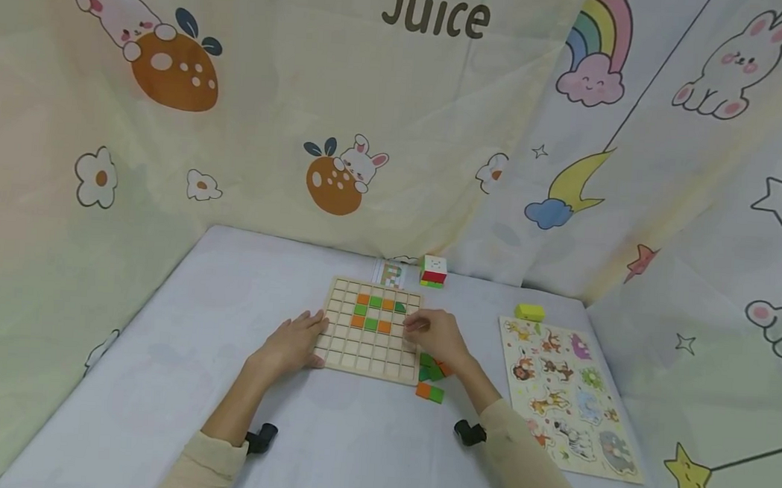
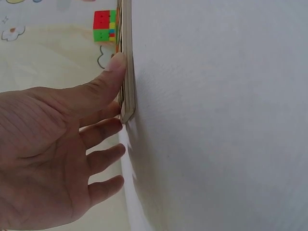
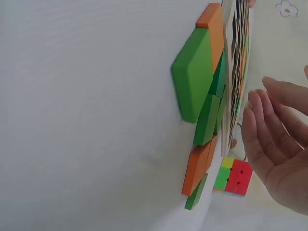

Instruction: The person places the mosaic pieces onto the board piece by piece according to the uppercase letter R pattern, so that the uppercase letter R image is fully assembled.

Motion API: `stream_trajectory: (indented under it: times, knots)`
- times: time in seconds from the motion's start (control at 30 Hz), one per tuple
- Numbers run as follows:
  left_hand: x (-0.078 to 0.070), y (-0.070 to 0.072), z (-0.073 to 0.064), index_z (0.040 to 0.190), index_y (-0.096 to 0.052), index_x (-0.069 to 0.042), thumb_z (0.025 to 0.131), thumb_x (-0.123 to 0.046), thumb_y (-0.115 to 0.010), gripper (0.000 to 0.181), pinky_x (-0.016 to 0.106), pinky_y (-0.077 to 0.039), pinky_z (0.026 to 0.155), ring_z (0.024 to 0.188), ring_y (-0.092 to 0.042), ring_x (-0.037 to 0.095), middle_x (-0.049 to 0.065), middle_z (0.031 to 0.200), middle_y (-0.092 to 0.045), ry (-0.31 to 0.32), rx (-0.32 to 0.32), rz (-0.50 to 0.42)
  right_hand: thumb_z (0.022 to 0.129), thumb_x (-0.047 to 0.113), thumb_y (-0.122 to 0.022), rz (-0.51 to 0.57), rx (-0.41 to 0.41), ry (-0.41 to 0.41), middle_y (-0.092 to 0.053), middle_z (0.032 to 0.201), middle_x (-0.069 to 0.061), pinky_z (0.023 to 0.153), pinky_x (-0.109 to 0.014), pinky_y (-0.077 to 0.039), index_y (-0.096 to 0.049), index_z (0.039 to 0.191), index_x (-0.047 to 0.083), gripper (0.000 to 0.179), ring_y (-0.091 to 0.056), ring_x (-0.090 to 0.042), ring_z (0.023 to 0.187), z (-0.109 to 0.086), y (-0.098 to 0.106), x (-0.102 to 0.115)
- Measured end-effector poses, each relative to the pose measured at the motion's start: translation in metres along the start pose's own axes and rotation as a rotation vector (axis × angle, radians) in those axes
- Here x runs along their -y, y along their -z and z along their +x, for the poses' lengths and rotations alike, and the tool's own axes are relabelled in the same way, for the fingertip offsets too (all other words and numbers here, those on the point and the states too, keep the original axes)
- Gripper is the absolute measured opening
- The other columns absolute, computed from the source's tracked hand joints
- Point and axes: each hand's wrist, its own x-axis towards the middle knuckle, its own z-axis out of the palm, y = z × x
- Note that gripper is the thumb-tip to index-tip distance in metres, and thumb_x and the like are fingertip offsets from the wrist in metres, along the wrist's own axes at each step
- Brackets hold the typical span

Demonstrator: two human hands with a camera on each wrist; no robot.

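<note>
A wooden grid board point(image 1: 357, 354) lies on the table with several orange and green square tiles point(image 1: 372, 324) in its upper cells. A dark green tile with a rounded side point(image 1: 400, 307) sits at the right end of the top row. My left hand point(image 1: 294, 342) rests against the board's left edge, its thumb point(image 2: 103, 89) touching the rim and its fingers spread. Over the board's right side hovers my right hand point(image 1: 438, 335), fingertips close to the rounded tile. In the right wrist view its fingers point(image 3: 262, 130) are loosely bent with nothing visible between them.
Loose orange and green tiles point(image 1: 429, 367) lie by the board's lower right corner. Behind the board are a pattern card point(image 1: 391, 274) and a puzzle cube point(image 1: 434, 270). An animal puzzle board point(image 1: 566, 396) lies at right, below a yellow block point(image 1: 529, 312).
</note>
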Motion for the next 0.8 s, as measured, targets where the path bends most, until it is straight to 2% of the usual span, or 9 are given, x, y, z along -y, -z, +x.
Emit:
stream_trajectory:
  times: [0.23, 0.47, 0.67, 0.8]
  knots:
    - [0.001, 0.0, 0.0, 0.156, -0.044, 0.002, 0.086, -0.029, -0.084, 0.085, 0.063, -0.024, 0.124, 0.155, -0.026, 0.043, 0.019, 0.167, -0.033, 0.008, -0.006, -0.009, 0.091, 0.012, -0.083, -0.021, 0.002, -0.027, -0.075, 0.09, 0.007, 0.079, -0.033, -0.062, -0.079, 0.108, 0.011, 0.018, -0.07, -0.012, 0.084, -0.015, 0.005, -0.004]
    - [0.001, -0.001, 0.001, 0.156, -0.044, 0.002, 0.086, -0.029, -0.084, 0.086, 0.063, -0.024, 0.124, 0.155, -0.026, 0.043, 0.018, 0.167, -0.033, 0.014, -0.007, -0.012, 0.088, 0.007, -0.083, -0.031, -0.001, -0.069, -0.076, 0.089, 0.004, 0.076, -0.031, -0.06, -0.08, 0.106, 0.012, 0.018, -0.068, -0.013, 0.082, -0.032, 0.01, -0.012]
    - [0.0, 0.0, 0.001, 0.156, -0.044, 0.002, 0.086, -0.029, -0.084, 0.086, 0.063, -0.023, 0.124, 0.155, -0.026, 0.042, 0.018, 0.167, -0.033, 0.021, -0.003, -0.012, 0.084, 0.001, -0.085, -0.045, 0.062, -0.08, -0.075, 0.087, 0.001, 0.069, -0.028, -0.058, -0.079, 0.105, 0.01, 0.024, -0.065, -0.014, 0.078, -0.044, 0.015, -0.017]
    - [-0.002, 0.0, 0.0, 0.156, -0.044, 0.002, 0.086, -0.029, -0.084, 0.086, 0.062, -0.024, 0.124, 0.155, -0.026, 0.042, 0.018, 0.167, -0.033, 0.023, -0.004, -0.006, 0.082, 0.0, -0.087, -0.049, 0.127, -0.074, -0.075, 0.088, 0.002, 0.071, -0.027, -0.058, -0.078, 0.107, 0.01, 0.029, -0.065, -0.014, 0.078, -0.05, 0.017, -0.018]
